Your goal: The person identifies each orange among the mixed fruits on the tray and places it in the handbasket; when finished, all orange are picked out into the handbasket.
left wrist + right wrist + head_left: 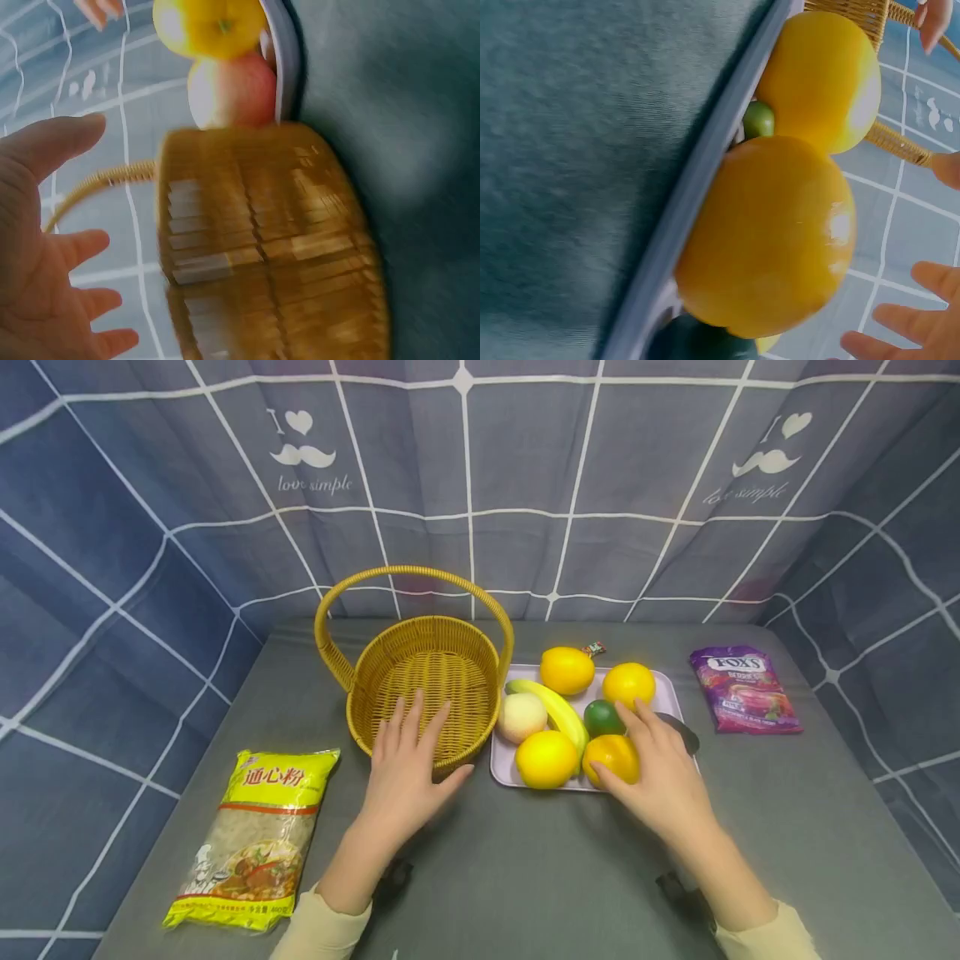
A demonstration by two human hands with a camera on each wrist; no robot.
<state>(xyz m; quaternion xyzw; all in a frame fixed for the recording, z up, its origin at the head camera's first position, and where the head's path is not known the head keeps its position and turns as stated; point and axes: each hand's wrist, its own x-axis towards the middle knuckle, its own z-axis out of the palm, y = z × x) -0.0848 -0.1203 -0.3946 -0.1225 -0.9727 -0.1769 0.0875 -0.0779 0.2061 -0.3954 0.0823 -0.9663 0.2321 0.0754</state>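
My left hand [408, 768] has its fingers spread over the front of a woven wicker basket [431, 639] with a tall handle. No item shows inside the basket. On the right, my right hand [667, 781] hovers with spread fingers over an orange-yellow round fruit [613, 758], which looks large and glossy in the right wrist view. That fruit lies at the front of a pale purple tray [498, 770]. Around it are a yellow fruit [546, 760], a peach [522, 718], a banana [558, 708], a green fruit [602, 718] and a dark oval item [678, 732] partly behind my hand.
Farther back on the tray are two more yellow fruits, one at left [566, 670] and one at right [628, 683]. A small wrapped candy [594, 649] lies behind them. A purple Fox's candy bag [745, 690] is far right, a yellow macaroni bag [255, 835] front left. Gridded curtains [525, 452] surround the table.
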